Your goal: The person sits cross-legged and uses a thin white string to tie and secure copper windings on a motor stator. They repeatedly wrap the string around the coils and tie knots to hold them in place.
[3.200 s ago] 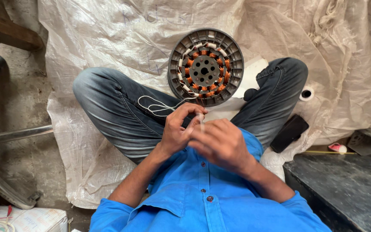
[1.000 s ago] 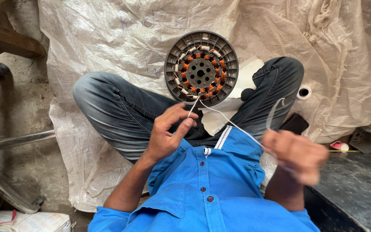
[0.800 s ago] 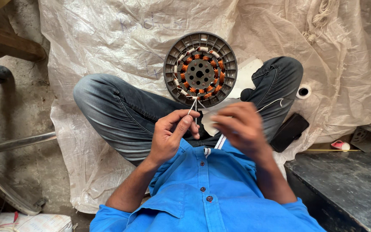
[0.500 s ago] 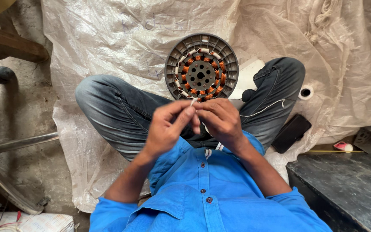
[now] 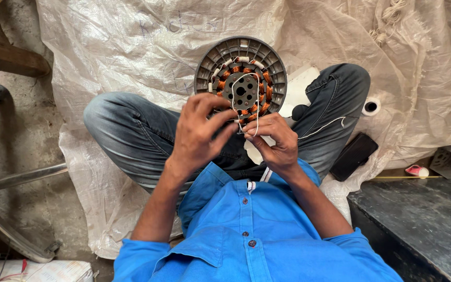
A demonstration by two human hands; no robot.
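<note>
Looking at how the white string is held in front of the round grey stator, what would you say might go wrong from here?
1. The thin white string, looped between the left hand and right hand, may tangle or slip free.
2. Its loose tail trails over the knee and could snag.
3. The round grey stator with copper windings looks propped between the legs and might tip if tugged.

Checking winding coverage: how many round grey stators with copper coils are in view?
1. The round grey metal stator with copper coils rests on the white woven sheet between the knees, just beyond both hands; others may lie hidden.
</note>
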